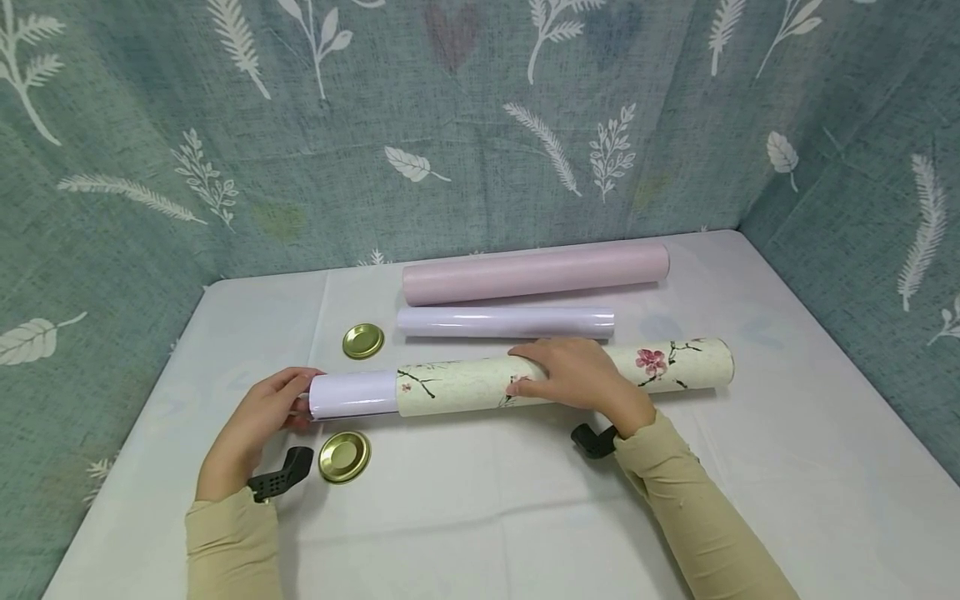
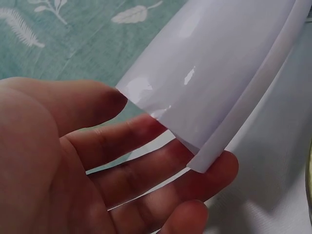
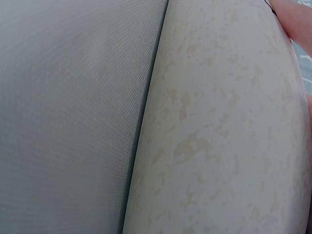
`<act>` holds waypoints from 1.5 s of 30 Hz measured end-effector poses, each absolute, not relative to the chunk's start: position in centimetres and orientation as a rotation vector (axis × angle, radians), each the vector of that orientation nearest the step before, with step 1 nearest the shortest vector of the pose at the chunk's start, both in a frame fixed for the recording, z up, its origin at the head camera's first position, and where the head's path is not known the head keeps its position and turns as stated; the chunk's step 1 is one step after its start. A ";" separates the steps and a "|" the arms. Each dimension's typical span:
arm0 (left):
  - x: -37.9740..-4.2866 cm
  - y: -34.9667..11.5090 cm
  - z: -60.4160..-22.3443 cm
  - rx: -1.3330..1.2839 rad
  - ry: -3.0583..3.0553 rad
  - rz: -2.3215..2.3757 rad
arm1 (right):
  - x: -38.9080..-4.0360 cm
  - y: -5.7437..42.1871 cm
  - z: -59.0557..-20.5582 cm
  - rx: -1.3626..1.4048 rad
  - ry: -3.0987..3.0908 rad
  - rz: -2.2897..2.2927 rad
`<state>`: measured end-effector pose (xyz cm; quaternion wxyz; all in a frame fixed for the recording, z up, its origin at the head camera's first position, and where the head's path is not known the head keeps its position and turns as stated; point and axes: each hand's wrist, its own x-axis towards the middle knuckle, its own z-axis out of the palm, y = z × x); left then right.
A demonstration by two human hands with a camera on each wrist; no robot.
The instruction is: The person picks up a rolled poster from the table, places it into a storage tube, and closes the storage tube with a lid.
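A cream tube with a plum-blossom print [image 1: 465,386] lies across the table in the head view. Out of its left end sticks a glossy white rolled sheet [image 1: 352,394]. My left hand [image 1: 258,417] holds that sheet's outer end. In the left wrist view the thumb [image 2: 97,102] is at one side of the rim, and the curled fingers [image 2: 146,183] reach under the other, by the sheet's loose edge [image 2: 243,112]. My right hand [image 1: 573,375] grips the tube around its middle from above. The right wrist view is mostly filled by the tube's mottled surface [image 3: 219,126].
Two round gold lids lie near the left hand, one behind the sheet [image 1: 363,341] and one in front [image 1: 344,457]. Behind the tube are a second white roll [image 1: 506,322] and a pink tube [image 1: 536,273]. A leaf-patterned cloth [image 1: 465,125] hangs at the table's back.
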<state>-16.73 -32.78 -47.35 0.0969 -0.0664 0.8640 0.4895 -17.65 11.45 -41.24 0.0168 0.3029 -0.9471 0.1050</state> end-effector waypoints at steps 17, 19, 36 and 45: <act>-16.2 -31.7 -46.0 -0.226 2.485 1.492 | -17.7 11.5 -41.4 0.959 -2.922 0.348; -16.1 -31.5 -45.6 -0.227 2.471 1.494 | -17.7 11.5 -41.4 0.954 -2.926 0.344; -14.5 -28.9 -41.9 -0.064 2.431 1.414 | -17.6 11.6 -41.2 0.963 -2.939 0.343; -14.7 -28.7 -42.0 -0.020 2.404 1.440 | -17.7 11.6 -41.2 0.972 -2.928 0.341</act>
